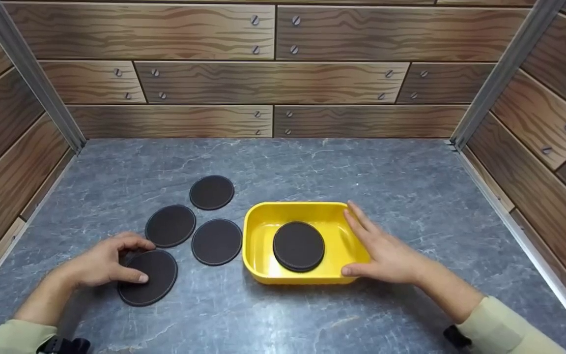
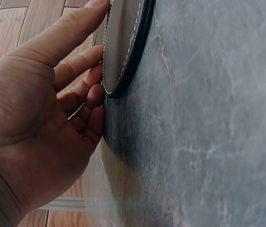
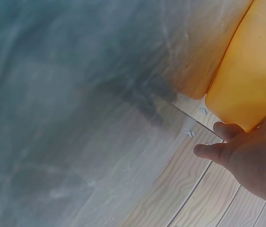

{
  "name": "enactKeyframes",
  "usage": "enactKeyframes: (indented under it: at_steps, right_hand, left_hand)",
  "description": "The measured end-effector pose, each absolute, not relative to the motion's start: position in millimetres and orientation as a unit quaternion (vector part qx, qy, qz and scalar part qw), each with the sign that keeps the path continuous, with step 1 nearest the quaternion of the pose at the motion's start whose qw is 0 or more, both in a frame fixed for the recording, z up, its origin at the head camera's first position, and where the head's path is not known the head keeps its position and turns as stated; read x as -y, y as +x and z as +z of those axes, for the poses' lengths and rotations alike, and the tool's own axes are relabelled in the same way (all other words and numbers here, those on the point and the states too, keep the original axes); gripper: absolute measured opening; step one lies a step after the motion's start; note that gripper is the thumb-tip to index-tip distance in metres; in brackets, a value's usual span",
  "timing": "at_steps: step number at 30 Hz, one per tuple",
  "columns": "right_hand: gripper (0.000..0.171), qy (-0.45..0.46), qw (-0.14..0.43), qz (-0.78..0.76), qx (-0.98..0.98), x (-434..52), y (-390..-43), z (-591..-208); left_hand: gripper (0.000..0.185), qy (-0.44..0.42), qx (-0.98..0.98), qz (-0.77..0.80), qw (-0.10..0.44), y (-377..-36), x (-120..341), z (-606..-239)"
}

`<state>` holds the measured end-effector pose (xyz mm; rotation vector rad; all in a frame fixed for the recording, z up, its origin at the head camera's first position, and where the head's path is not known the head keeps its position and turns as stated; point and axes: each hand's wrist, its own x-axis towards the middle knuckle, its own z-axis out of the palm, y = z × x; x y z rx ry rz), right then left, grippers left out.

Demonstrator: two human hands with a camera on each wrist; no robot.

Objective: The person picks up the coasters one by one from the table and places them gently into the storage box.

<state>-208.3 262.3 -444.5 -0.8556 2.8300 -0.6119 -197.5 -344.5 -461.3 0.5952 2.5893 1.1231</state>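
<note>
Tabletop (image 1: 312, 167) marbled grey, plank-patterned walls (image 1: 273, 81), dark discs (image 1: 216, 242), yellow tray (image 1: 339, 241)

Head view: front edge of bench (image 1: 352, 162) cut off; left hand (image 1: 108, 260) covers part of disc (image 1: 157, 282) nearest bench's front-left corner; right hand (image 1: 386, 253) partly hides yellow tray's (image 1: 293, 280) right rim. Right wrist view: bench blurred, tray cropped

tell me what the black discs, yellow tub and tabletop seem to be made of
Black discs: likely leather or imitation leather, matte, with light stitching along the edge.
Yellow tub: probably plastic, smooth and glossy, with rounded corners and soft reflections on its floor.
Tabletop: grey with pale marble-like veins and a slight sheen; real stone or a printed surface, I can't tell.
</note>
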Motion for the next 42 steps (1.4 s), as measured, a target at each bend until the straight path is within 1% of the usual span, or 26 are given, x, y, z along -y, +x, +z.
enactKeyframes:
  at_steps: [8, 20, 26, 32, 38, 40, 42]
  right_hand:
    - [0.119, -0.294, 0.055, -0.203, -0.932, -261.3, -208.6, -444.5]
    - [0.121, -0.28, 0.07, -0.2, -0.936, -260.6, -208.5, -442.2]
    - [0.121, -0.278, 0.073, -0.201, -0.936, -260.6, -208.4, -443.1]
    - [0.121, -0.279, 0.075, -0.205, -0.935, -261.6, -207.6, -443.9]
    - [0.12, -0.279, 0.077, -0.214, -0.933, -262.4, -207.1, -443.2]
    - [0.12, -0.277, 0.078, -0.212, -0.934, -262.3, -207.1, -443.1]
    - [0.12, -0.275, 0.08, -0.21, -0.935, -262.0, -207.2, -443.5]
  left_hand:
    - [0.061, 0.205, -0.89, 0.383, 0.136, -196.9, 344.0, -462.4]
    - [0.059, 0.212, -0.894, 0.376, 0.121, -197.9, 344.9, -465.8]
    - [0.057, 0.209, -0.892, 0.379, 0.129, -198.0, 344.1, -464.9]
    - [0.05, 0.204, -0.886, 0.391, 0.143, -198.4, 342.6, -463.3]
    - [0.039, 0.224, -0.874, 0.414, 0.122, -197.2, 341.2, -465.1]
    - [0.04, 0.222, -0.872, 0.418, 0.122, -196.7, 341.2, -464.8]
    - [0.046, 0.219, -0.873, 0.418, 0.125, -195.8, 341.8, -464.1]
